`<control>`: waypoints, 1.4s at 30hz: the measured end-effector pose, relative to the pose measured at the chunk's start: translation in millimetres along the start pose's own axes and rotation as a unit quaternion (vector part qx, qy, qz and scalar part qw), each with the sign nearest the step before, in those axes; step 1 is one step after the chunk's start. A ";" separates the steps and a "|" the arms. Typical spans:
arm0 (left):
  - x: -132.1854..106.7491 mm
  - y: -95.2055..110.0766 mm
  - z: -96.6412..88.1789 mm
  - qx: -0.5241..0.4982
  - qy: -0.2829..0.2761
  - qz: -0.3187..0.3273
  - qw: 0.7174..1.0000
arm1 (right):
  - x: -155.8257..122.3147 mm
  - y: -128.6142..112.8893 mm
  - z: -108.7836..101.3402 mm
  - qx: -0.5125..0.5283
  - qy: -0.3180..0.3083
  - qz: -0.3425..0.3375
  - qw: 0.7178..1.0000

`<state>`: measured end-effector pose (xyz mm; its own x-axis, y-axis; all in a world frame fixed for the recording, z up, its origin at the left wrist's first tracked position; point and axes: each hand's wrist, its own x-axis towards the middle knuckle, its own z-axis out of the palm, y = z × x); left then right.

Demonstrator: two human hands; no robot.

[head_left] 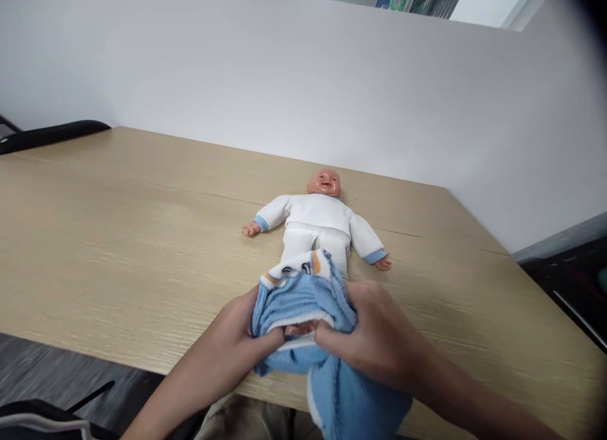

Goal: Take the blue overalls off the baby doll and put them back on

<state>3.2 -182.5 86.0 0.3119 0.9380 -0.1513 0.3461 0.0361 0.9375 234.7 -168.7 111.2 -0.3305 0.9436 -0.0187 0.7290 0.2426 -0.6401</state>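
Observation:
A baby doll (318,211) in a white top and white trousers with blue cuffs lies on its back, arms spread, head toward the wall. In front of its legs, a blue terry garment (303,294) with white trim and a printed white patch is bunched up between my hands. My left hand (244,329) grips its left side, thumb at the white-edged opening. On the other side, my right hand (370,332) pinches the same edge. Fingertips show inside the opening. Part of the garment hangs over the table's near edge. The doll's feet are hidden behind the cloth.
The light wooden table (142,238) reaches back to a white partition wall (265,79). A black curved chair part (57,135) is at the far left. Dark items (569,282) stand beyond the right edge. My lap is under the near edge.

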 end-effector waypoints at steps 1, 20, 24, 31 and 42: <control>-4.3 -3.6 1.3 0.006 -0.006 -0.010 1.000 | -1.9 -0.2 4.4 -0.003 -0.020 -0.003 1.000; 3.1 -73.6 43.5 0.023 0.105 0.070 0.992 | -13.5 27.1 41.3 0.011 -0.030 -0.041 0.999; 10.6 -68.6 33.0 -0.010 0.117 0.089 0.989 | -7.0 32.0 38.6 0.071 -0.002 -0.052 0.996; 36.7 -43.6 -2.1 0.017 0.066 0.100 0.993 | 28.6 52.0 20.2 0.073 -0.020 -0.128 0.989; 54.6 -11.5 -44.4 0.070 -0.087 0.121 0.986 | 26.2 102.3 11.9 0.396 -0.076 0.020 0.915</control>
<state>-23.0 -116.4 80.8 0.5438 0.8392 0.0087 0.3574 -0.2410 0.9023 293.5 -121.9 36.2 -0.4368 0.8912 -0.1224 0.0992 -0.0875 -0.9912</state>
